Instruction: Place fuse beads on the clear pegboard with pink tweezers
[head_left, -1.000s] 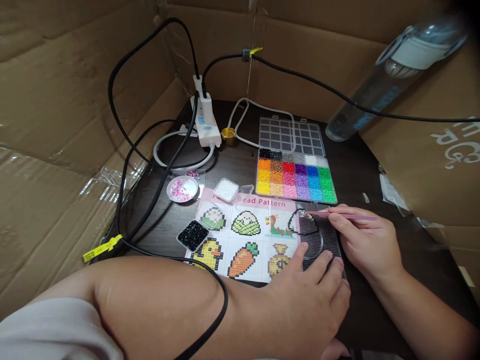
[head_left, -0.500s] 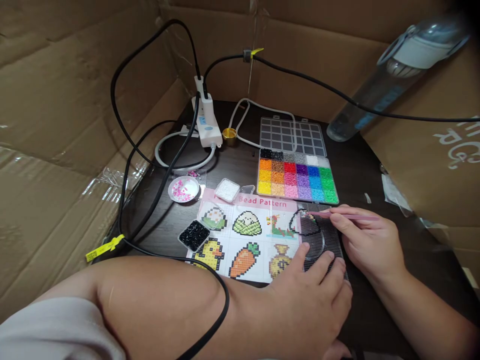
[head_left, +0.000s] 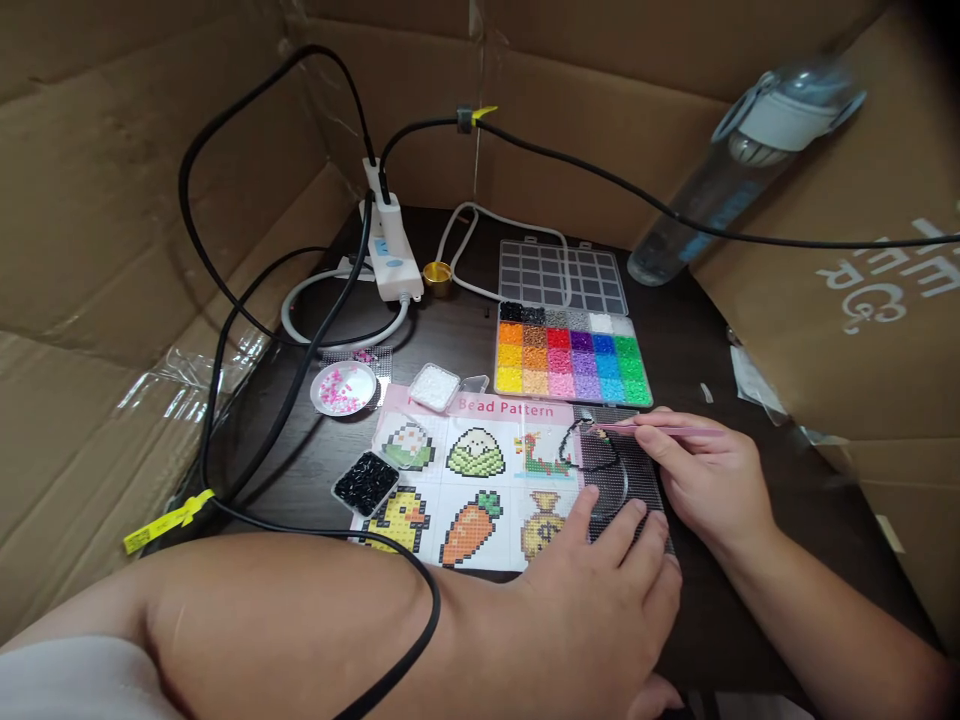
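Note:
My right hand (head_left: 709, 480) pinches pink tweezers (head_left: 675, 430), their tips at the top of a black bead outline (head_left: 564, 452) on a clear pegboard (head_left: 637, 465). A few pale beads show near the tips; whether one is gripped is too small to tell. With its fingers spread, my left hand (head_left: 615, 590) lies over the near part of the pegboard. Under the board's left side is the bead pattern sheet (head_left: 439, 490), printed with a carrot, a chick, a money bag and other pictures. A tray of black beads (head_left: 366, 483) and a tray of white beads (head_left: 433, 387) rest on the sheet.
Behind the sheet stands a sorted bead box (head_left: 574, 350) with its lid open. A round dish (head_left: 343, 388) holds pink and white beads. Black cables (head_left: 217, 400) loop over my left arm from a power strip (head_left: 394, 255). A bottle (head_left: 720, 180) leans against the cardboard wall.
The whole view has shifted slightly, so things appear further left. Both hands keep nearly the same place over the pegboard, with the tweezer tips still at the outline's top.

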